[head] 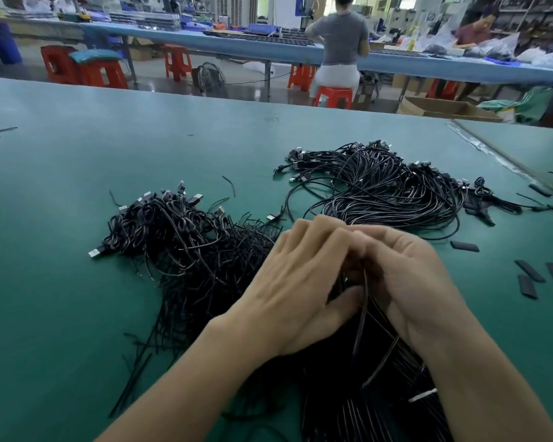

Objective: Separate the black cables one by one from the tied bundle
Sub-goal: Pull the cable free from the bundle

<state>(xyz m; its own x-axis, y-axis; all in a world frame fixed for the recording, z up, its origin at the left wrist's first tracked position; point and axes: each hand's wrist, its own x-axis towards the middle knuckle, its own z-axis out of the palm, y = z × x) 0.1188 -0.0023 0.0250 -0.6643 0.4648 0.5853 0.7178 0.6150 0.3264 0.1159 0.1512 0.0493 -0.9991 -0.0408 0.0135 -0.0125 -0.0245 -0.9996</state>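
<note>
A tied bundle of black cables (364,406) lies at the near edge of the green table (77,186), with a white tie (423,395) round it on the right. My left hand (297,291) and my right hand (409,282) meet over the bundle's top end, fingers curled together. A single black cable (363,314) runs down from between them; both hands seem to pinch it. A tangled pile of loose black cables with plugs (179,234) lies to the left. A second, larger pile (390,183) lies behind the hands.
Short black sleeve pieces (530,272) are scattered on the table at the right. A seam with tape (492,154) crosses the far right of the table. Beyond the table stand red stools (332,97), a cardboard box (444,110) and a person seated at a blue bench.
</note>
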